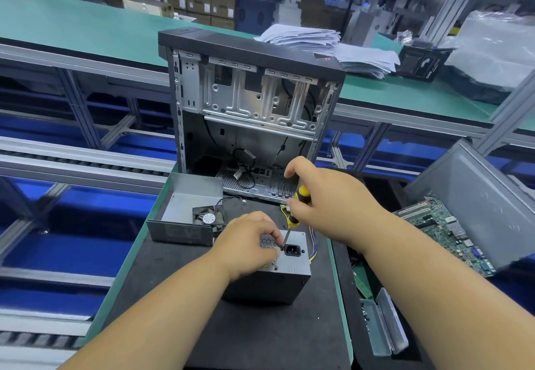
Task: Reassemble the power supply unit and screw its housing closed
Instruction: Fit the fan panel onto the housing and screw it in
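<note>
While fastening: a screw is going into the power supply unit (285, 265) rear panel.
Right hand (315, 196): gripping screwdriver (298, 206), tip just left of power socket (291, 250).
Left hand (249, 242): pinching at tip, steadying; screw itself hidden.
Unit: sitting under both hands on black mat (254, 326).
Next, likely: turning needing downward pressure, tip staying seated.

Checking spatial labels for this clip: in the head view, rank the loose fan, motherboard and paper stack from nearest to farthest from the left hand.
From the left hand:
1. Loose fan, just left of it, by the open cover.
2. Motherboard, far right, beyond the mat.
3. Paper stack, back bench, behind the case.
</note>
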Demonstrator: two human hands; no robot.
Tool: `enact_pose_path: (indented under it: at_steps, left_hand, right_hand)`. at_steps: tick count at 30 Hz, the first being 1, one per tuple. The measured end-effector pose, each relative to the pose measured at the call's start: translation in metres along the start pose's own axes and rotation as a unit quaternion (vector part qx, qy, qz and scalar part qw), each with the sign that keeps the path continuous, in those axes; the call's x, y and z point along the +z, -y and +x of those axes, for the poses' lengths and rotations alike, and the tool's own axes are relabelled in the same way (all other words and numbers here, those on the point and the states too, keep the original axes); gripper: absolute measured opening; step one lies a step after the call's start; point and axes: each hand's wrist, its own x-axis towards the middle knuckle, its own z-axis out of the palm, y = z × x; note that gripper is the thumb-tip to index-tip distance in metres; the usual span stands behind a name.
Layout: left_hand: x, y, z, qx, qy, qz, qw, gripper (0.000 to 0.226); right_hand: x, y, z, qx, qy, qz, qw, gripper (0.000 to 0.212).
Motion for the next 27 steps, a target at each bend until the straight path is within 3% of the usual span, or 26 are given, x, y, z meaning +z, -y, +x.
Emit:
enact_pose_path:
  at_steps: [4, 7, 10, 14, 19, 24, 27]
  left_hand:
    - [0.0002, -0.0004, -0.0007, 0.001, 0.001, -0.003, 1.0, 0.014]
    - [-0.0003, -0.0005, -0.0006, 0.001, 0.002, -0.004, 1.0, 0.014]
    - [0.0, -0.0005, -0.0003, 0.001, 0.001, -0.002, 1.0, 0.014]
    - [0.0005, 0.0003, 0.0002, 0.003, 0.0, 0.004, 1.0, 0.014]
    - [0.0007, 0.0007, 0.0009, 0.002, 0.001, -0.001, 1.0, 0.013]
    - [0.0003, 0.0008, 0.0001, 0.005, 0.0, -0.003, 1.0, 0.013]
    - [-0.0001, 0.0007, 0.0002, 0.005, 0.004, -0.004, 1.0, 0.014]
  right_hand:
    - [0.0, -0.0015, 0.0002, 0.006, 0.007, -0.058, 0.998, 0.03]
    - [-0.0012, -0.0013, -0.0016, 0.001, 0.03, -0.008, 1.0, 0.019]
    - [-0.0002, -0.0019, -0.0013, -0.005, 0.03, 0.023, 0.999, 0.025]
    - [0.0022, -0.0017, -0.0013, -0.001, -0.001, -0.044, 0.999, 0.033]
    - [0.0027, -0.003, -0.0019, 0.001, 0.003, 0.023, 1.0, 0.034]
    - [0.0023, -0.0023, -0.0009, -0.001, -0.009, -0.044, 0.999, 0.029]
    - [0.0018, -0.0009, -0.0017, -0.003, -0.001, -0.019, 1.0, 0.027]
